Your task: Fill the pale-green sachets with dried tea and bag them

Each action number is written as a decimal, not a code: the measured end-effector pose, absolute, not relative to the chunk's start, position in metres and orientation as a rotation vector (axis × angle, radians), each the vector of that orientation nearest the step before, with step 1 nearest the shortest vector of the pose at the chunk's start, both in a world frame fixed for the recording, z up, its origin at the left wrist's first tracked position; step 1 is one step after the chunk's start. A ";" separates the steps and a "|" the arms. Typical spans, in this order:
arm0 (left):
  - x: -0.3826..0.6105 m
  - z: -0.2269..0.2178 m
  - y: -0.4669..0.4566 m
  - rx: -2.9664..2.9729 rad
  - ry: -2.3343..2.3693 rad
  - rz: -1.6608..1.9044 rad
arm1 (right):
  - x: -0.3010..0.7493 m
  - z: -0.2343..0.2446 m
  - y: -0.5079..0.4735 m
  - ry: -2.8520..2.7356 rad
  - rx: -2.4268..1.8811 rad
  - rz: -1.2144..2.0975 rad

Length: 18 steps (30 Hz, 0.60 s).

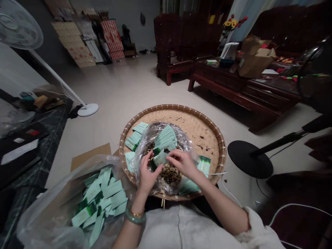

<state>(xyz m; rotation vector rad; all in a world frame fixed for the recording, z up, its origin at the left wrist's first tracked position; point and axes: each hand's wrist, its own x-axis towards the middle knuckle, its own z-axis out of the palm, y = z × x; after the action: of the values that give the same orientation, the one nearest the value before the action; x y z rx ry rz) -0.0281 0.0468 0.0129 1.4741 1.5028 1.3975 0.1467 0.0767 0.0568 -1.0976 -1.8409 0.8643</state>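
Over the heap of dried, curled tea-like leaves (171, 174), both hands are at one pale green packet (161, 157). My left hand (148, 173) holds its dark green end between thumb and fingers. At its right edge, my right hand (183, 162) has its fingertips closed; what exactly they pinch is too small to make out. The leaves lie in an opened clear plastic bag (188, 140), and a fanned stack of green packets (166, 136) rests on them just beyond my hands. Under everything is a round woven bamboo tray (207, 128).
More packets (133, 140) lie at the tray's left, others (204, 165) at its right. A large plastic bag (52, 204) of loose packets (106, 193) stands at lower left. Fan bases, one white (88, 110) and one black (250, 159), flank the tray. A wooden table (233, 83) stands beyond.
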 end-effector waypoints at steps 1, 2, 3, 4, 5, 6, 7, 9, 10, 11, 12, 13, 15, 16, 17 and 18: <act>-0.030 0.013 0.048 1.320 1.455 1.377 | 0.149 0.056 0.079 -1.804 -1.119 0.908; -0.031 0.014 0.048 1.169 1.401 1.337 | 0.152 0.055 0.081 -1.774 -1.131 0.953; -0.032 0.014 0.049 1.029 1.344 1.290 | 0.155 0.054 0.083 -1.750 -1.138 0.997; -0.033 0.015 0.049 0.905 1.292 1.248 | 0.157 0.054 0.084 -1.731 -1.142 1.040; -0.034 0.016 0.050 0.796 1.249 1.218 | 0.160 0.054 0.085 -1.715 -1.145 1.086; -0.033 0.016 0.050 0.704 1.217 1.212 | 0.163 0.054 0.085 -1.701 -1.145 1.136; -0.033 0.017 0.050 0.628 1.202 1.229 | 0.165 0.055 0.086 -1.686 -1.143 1.188; -0.032 0.019 0.050 0.548 1.219 1.275 | 0.170 0.058 0.086 -1.654 -1.132 1.269; -0.031 0.020 0.050 0.540 1.237 1.285 | 0.172 0.060 0.087 -1.638 -1.123 1.291; -0.031 0.022 0.050 0.548 1.248 1.286 | 0.173 0.062 0.087 -1.624 -1.112 1.301; -0.030 0.023 0.050 0.566 1.251 1.279 | 0.174 0.064 0.087 -1.607 -1.103 1.305; -0.029 0.024 0.050 0.588 1.245 1.272 | 0.175 0.065 0.087 -1.589 -1.098 1.304; -0.027 0.027 0.049 0.637 1.235 1.280 | 0.175 0.068 0.087 -1.584 -1.104 1.290; -0.026 0.028 0.049 0.672 1.242 1.292 | 0.175 0.068 0.087 -1.607 -1.116 1.269; -0.025 0.028 0.048 0.717 1.257 1.302 | 0.174 0.068 0.086 -1.642 -1.135 1.239; -0.024 0.029 0.047 0.771 1.276 1.306 | 0.173 0.068 0.086 -1.680 -1.161 1.200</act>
<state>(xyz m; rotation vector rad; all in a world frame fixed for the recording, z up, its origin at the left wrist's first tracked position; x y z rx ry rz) -0.0242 0.0471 0.0290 0.7710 1.2759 1.3062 0.1726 0.0862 0.0677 -1.1610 -1.6805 1.1997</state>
